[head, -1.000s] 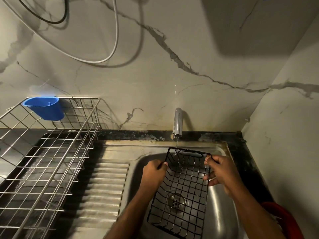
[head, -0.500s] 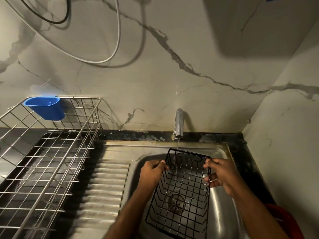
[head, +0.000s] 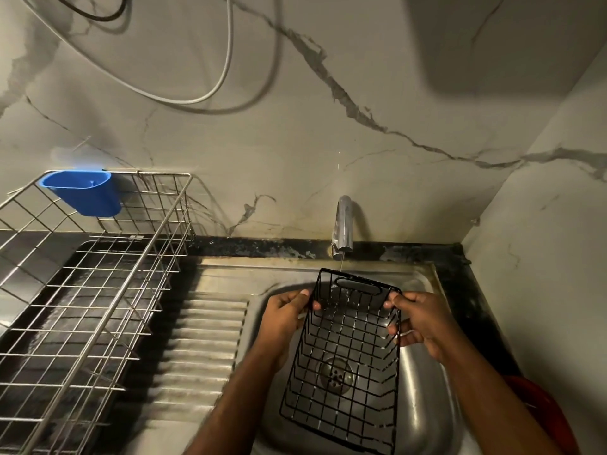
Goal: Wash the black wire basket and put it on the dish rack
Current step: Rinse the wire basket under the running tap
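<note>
The black wire basket [head: 345,359] is held over the bowl of the steel sink [head: 423,418], tilted so that its near end drops toward the lower edge of the view and its far end, with the solid handle plate, rises toward the tap. The drain [head: 335,377] shows through the basket's mesh floor.

Left hand [head: 284,318]: grip clamped on the basket's left rim near the far corner, fingers curled over the wire. Right hand [head: 420,318]: grip clamped on the basket's right rim, thumb on top at the far corner, fingers wrapped under the side. Both forearms enter from the lower edge of the view.

A red object [head: 545,418] lies partly visible at the lower right, beside the right forearm; what it is cannot be told.

Left of the bowl is the ribbed draining board [head: 203,346]. Farther left, the metal dish rack [head: 82,307] stands on the dark table [head: 262,247]; the basket is well apart from it. A blue cup [head: 82,192] hangs on the rack's far rim.

At the far edge of the sink, the tap [head: 343,224] runs a thin stream of water [head: 341,265] that meets the basket's raised far end. Behind it rises a marble-patterned wall [head: 328,126], with a white cable [head: 210,90] and a black cable [head: 101,14] looping across its upper left.
</note>
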Tool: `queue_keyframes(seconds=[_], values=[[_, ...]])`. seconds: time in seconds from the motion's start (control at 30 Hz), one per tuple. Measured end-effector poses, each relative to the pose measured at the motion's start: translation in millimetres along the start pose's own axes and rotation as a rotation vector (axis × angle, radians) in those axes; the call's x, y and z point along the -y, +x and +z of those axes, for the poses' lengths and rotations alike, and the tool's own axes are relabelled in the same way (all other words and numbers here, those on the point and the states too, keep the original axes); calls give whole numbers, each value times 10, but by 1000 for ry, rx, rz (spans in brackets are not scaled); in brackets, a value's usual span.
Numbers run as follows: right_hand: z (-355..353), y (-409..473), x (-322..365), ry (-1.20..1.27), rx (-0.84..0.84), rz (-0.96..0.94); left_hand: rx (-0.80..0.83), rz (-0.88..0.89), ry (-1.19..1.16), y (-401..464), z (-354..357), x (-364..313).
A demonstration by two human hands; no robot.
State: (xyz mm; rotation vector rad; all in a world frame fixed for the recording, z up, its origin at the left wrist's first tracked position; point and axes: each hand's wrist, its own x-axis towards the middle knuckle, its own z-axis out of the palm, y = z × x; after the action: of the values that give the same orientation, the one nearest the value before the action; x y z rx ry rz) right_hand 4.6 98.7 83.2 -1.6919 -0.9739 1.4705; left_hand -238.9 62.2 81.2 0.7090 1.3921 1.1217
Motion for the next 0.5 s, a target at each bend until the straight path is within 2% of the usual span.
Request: queue_keyframes(seconds=[0.5], values=[[112, 24, 121, -59, 21, -37, 39, 57, -55, 12, -108, -2]])
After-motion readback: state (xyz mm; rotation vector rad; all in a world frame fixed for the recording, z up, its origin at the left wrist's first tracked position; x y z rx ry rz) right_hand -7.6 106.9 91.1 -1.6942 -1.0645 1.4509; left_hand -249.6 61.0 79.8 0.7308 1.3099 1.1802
